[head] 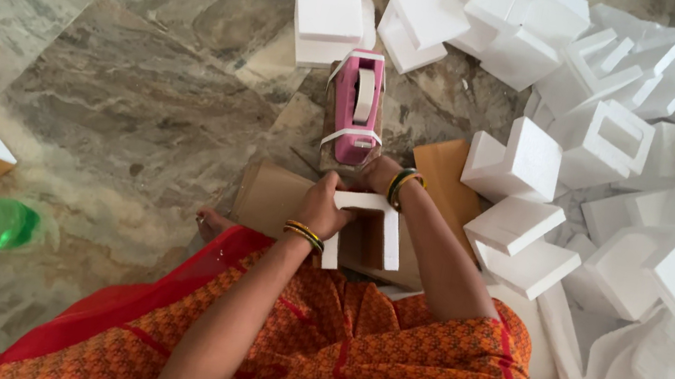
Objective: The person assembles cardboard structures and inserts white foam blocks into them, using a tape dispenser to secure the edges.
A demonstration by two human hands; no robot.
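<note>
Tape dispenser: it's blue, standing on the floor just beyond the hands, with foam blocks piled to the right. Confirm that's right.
Not quite: the tape dispenser is pink, not blue, as the head view shows. The rest holds: it stands on the floor just beyond the left hand and right hand, with white foam blocks piled to the right.

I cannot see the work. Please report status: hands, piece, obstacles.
Left hand grips white foam frame in cardboard box. Right hand at pink tape dispenser. Nothing blocking.

Single head-worn view, looking steeply down from above the seated person's lap, close to both forearms; marble floor (128,96) fills frame ahead, foam blocks (528,165) to the right.
</note>
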